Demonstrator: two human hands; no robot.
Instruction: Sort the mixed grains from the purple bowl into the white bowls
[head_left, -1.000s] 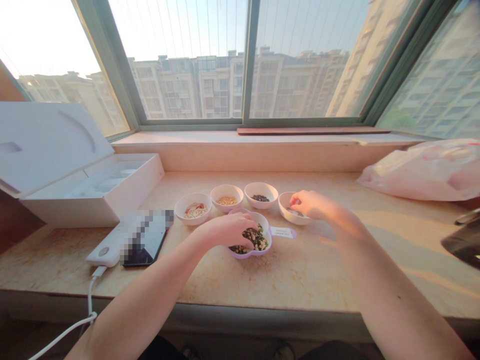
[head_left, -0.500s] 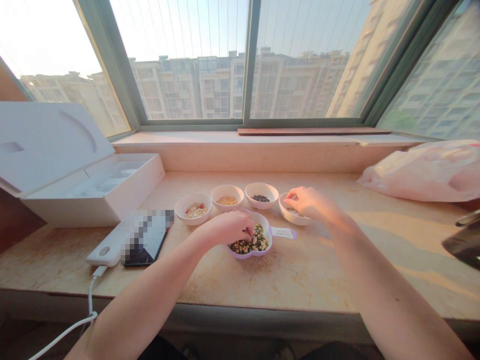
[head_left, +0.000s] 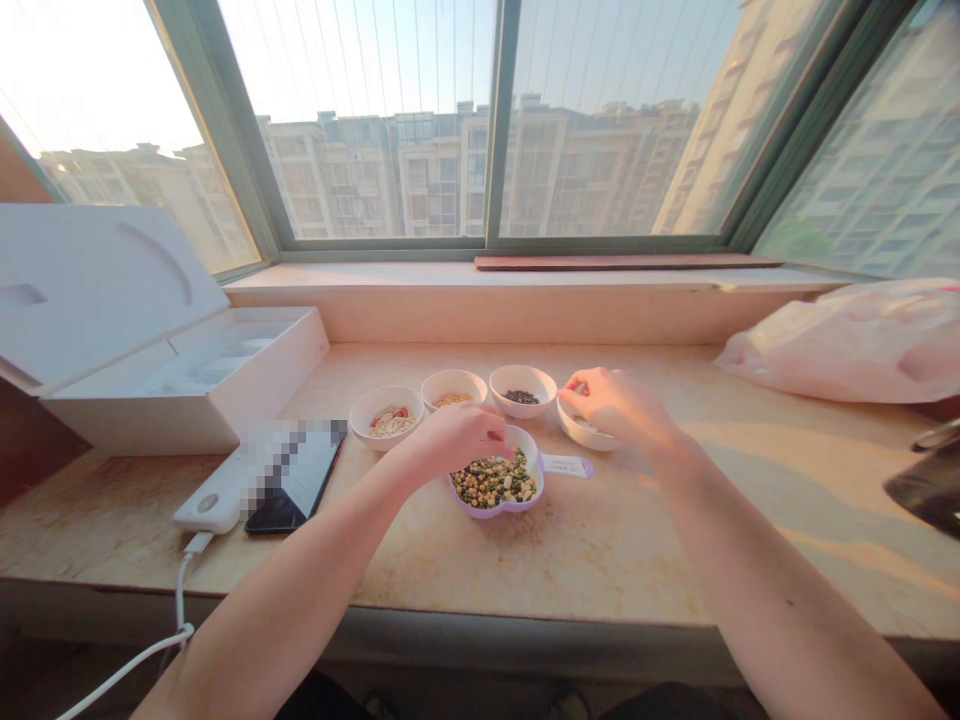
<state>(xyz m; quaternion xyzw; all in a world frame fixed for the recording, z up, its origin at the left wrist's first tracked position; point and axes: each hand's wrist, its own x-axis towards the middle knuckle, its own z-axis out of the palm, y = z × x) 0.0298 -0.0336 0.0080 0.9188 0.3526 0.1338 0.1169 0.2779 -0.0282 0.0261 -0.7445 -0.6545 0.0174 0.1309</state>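
Observation:
A purple-rimmed bowl [head_left: 534,490] holds mixed beans and seeds. Just above its back left part is my left hand [head_left: 463,438], fingers pinched; whatever they hold is too small to name. My right hand [head_left: 604,395] is over the rightmost white bowl [head_left: 589,437], fingertips together at its left rim, their contents hidden. Three more white bowls stand to the left: one with black seeds [head_left: 523,397], one with yellowish grains [head_left: 453,398], and one with pale and reddish pieces [head_left: 390,422]. A labelled purple handle [head_left: 568,466] sticks out from the mixed bowl.
An open white box [head_left: 187,380] stands on the left of the stone counter [head_left: 585,560]. Before it lie a white power bank [head_left: 214,495] with a cable and a dark phone [head_left: 300,490]. On the right are a plastic bag [head_left: 855,340] and a dark object [head_left: 930,485].
My left hand has risen from the beans and shifted slightly left, uncovering more of them. My right hand has moved slightly left to the bowl's rim.

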